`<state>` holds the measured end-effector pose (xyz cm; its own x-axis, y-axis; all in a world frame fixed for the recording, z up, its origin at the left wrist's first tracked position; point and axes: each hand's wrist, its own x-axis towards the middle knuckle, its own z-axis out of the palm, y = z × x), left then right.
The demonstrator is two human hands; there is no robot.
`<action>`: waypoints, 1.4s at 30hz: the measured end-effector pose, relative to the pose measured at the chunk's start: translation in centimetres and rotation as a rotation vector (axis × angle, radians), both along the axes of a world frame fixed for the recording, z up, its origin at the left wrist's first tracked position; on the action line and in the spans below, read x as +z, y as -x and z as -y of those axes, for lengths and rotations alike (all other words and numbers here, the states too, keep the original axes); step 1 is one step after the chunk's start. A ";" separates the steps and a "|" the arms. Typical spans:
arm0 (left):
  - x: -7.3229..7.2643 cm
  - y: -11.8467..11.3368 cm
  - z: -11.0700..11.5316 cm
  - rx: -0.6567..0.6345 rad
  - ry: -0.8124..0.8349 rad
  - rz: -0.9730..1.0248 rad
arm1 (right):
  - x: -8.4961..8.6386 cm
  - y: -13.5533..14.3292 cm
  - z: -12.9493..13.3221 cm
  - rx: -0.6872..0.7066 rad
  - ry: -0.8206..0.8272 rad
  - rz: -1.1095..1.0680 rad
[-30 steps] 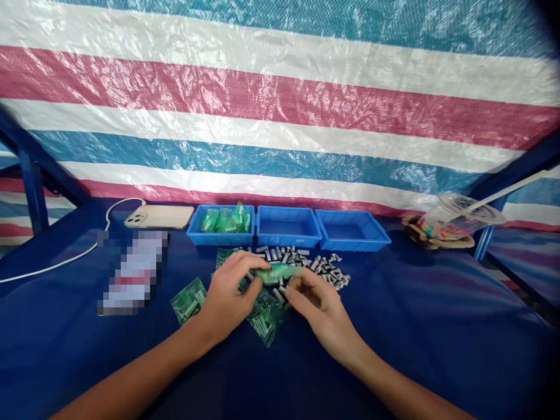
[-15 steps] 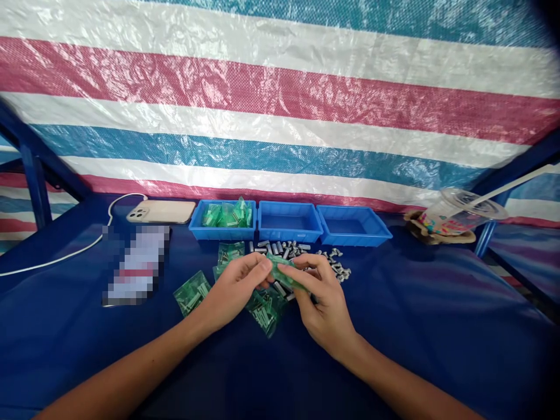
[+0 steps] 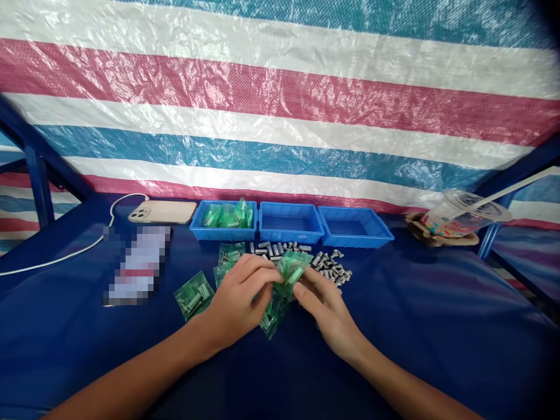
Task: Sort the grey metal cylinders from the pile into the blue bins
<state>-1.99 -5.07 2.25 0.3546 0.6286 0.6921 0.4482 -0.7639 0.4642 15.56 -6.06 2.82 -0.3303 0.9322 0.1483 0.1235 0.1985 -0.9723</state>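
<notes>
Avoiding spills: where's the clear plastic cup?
In the head view's far right, the clear plastic cup sits in a brown cardboard holder, right of the blue plastic bins.

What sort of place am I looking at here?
Probably a makeshift workbench for small hardware: loose metal parts and green bags lie on a blue table, three blue bins line its back, and striped plastic sheeting rises behind.

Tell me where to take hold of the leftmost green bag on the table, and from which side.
Probably pinch the leftmost green bag by its left corner, coming from the left: the film looks flatter there, its pale pieces sit toward the right, and the left hand crowds that side.
</notes>
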 end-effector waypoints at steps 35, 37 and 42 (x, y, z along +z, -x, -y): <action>4.8 8.3 -9.9 0.865 0.299 -0.874 | -1.0 0.9 2.1 0.197 -0.618 0.862; 4.2 8.1 -10.2 0.844 0.336 -0.945 | -1.0 1.0 2.1 0.208 -0.640 0.888; 3.8 7.5 -9.8 0.814 0.334 -0.959 | -1.3 1.0 1.9 0.245 -0.772 0.922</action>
<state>-9.49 4.72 6.03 0.0552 0.9877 0.1464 0.9825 -0.0276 -0.1841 14.60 -7.92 1.47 -0.7580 0.6015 0.2524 0.5810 0.7984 -0.1580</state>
